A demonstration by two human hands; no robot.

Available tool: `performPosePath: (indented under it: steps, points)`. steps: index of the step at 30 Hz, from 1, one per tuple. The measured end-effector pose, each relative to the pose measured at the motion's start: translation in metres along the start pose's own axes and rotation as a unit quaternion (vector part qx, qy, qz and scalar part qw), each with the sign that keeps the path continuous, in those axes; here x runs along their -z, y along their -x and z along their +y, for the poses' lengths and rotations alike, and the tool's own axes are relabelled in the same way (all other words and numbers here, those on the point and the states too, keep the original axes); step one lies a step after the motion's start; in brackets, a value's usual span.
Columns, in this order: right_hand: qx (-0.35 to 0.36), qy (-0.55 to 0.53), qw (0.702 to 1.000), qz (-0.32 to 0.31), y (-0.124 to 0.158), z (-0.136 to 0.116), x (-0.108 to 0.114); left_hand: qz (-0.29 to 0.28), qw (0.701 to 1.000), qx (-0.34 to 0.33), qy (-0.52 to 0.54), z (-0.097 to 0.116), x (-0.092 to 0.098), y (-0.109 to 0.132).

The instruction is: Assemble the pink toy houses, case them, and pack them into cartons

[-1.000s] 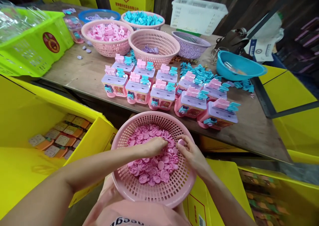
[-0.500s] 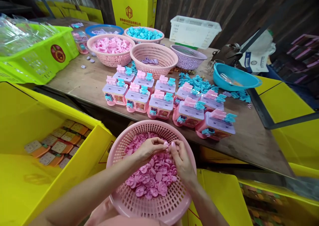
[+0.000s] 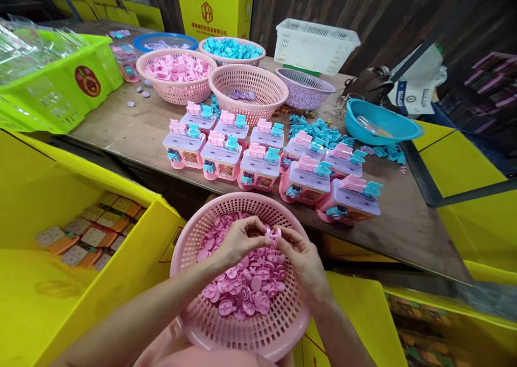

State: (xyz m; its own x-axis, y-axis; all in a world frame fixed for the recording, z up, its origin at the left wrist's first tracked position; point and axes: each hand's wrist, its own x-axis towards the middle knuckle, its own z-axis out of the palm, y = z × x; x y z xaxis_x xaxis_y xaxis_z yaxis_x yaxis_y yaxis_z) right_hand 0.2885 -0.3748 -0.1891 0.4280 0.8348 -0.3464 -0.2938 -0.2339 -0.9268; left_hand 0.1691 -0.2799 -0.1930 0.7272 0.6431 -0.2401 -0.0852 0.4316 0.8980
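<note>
A pink mesh basket [image 3: 258, 332] rests on my lap, holding several pink round plastic pieces [image 3: 242, 289]. Above the pile, my left hand [image 3: 238, 241] and my right hand [image 3: 301, 259] meet, fingertips pinched together on small pink pieces [image 3: 273, 233] held between them. Beyond the basket, several pink-and-lilac toy units [image 3: 262, 165] with teal and pink parts on top stand in rows near the front edge of the wooden table [image 3: 404, 216].
Behind the toys stand baskets of pink parts [image 3: 175, 73], teal parts [image 3: 231, 49], a nearly bare pink basket [image 3: 250, 84], a lilac one [image 3: 306, 87], a white crate [image 3: 315, 43] and a blue bowl [image 3: 379, 122]. Yellow cartons [image 3: 60, 216] flank me; a green crate [image 3: 56, 81] sits left.
Both hands lifted out of the pile and came together above it, now pinching pink pieces between the fingertips. The view shifted slightly.
</note>
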Motion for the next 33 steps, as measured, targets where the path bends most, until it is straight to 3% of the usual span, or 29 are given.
performPosePath:
  steps: [6,12,17,19,21,23,24,25,27,31,33]
  points:
    - [-0.006,-0.026,1.0,-0.005,-0.002,0.001,0.0,-0.001,0.987,-0.071,-0.141,0.002,0.002,0.001]
    - [-0.012,-0.068,0.998,0.001,-0.003,0.007,-0.004,0.011,0.937,-0.163,-0.308,0.004,0.0,-0.001]
    - [-0.009,-0.016,0.999,-0.028,0.003,-0.001,0.006,-0.074,0.895,-0.185,-0.4,0.004,-0.006,-0.005]
    - [0.059,0.071,0.995,0.044,-0.001,-0.014,0.03,-0.1,0.883,-0.215,-0.406,0.003,-0.007,-0.005]
    - [0.177,0.196,0.946,0.189,-0.008,-0.03,0.065,-0.083,0.874,-0.236,-0.417,-0.001,-0.006,-0.006]
    - [0.299,0.311,0.84,0.329,-0.019,-0.044,0.103,-0.057,0.863,-0.245,-0.439,-0.007,-0.003,-0.007]
    - [0.345,0.355,0.787,0.368,-0.026,-0.049,0.12,-0.053,0.856,-0.249,-0.451,-0.011,-0.002,-0.007]
    - [0.38,0.392,0.744,0.385,-0.033,-0.053,0.133,-0.056,0.847,-0.255,-0.463,-0.015,0.0,-0.008]
    - [0.425,0.45,0.689,0.377,-0.047,-0.055,0.152,-0.067,0.823,-0.274,-0.492,-0.023,0.002,-0.007]
    - [0.472,0.509,0.635,0.339,-0.062,-0.048,0.162,-0.062,0.772,-0.297,-0.559,-0.035,0.008,-0.004]
    - [0.493,0.521,0.618,0.321,-0.063,-0.045,0.163,-0.057,0.766,-0.279,-0.576,-0.04,0.013,-0.003]
